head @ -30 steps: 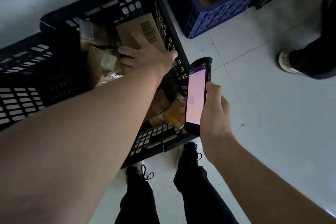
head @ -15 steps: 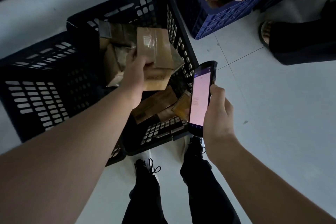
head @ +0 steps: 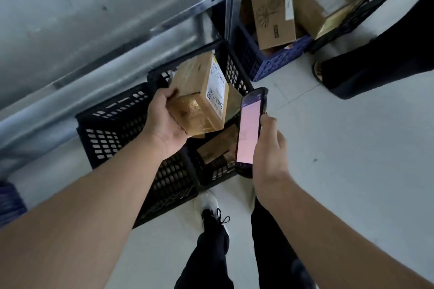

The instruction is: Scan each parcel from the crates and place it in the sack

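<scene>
My left hand grips a taped brown cardboard parcel from below, holding it above the black plastic crate. A white shipping label with handwriting faces right, toward the scanner. In my right hand I hold a black handheld scanner, upright, its pink-white screen lit, just right of the parcel. More brown parcels lie in the crate's bottom. No sack is in view.
A blue crate with several cardboard boxes stands at the back right beside a metal shelf post. Another person's dark trouser leg and sandal stand at the right. My own legs and shoes are below.
My left hand has lifted the parcel out of the crate and turned it so its label faces the scanner. The view has tilted upward. The scanner hand has barely moved.
</scene>
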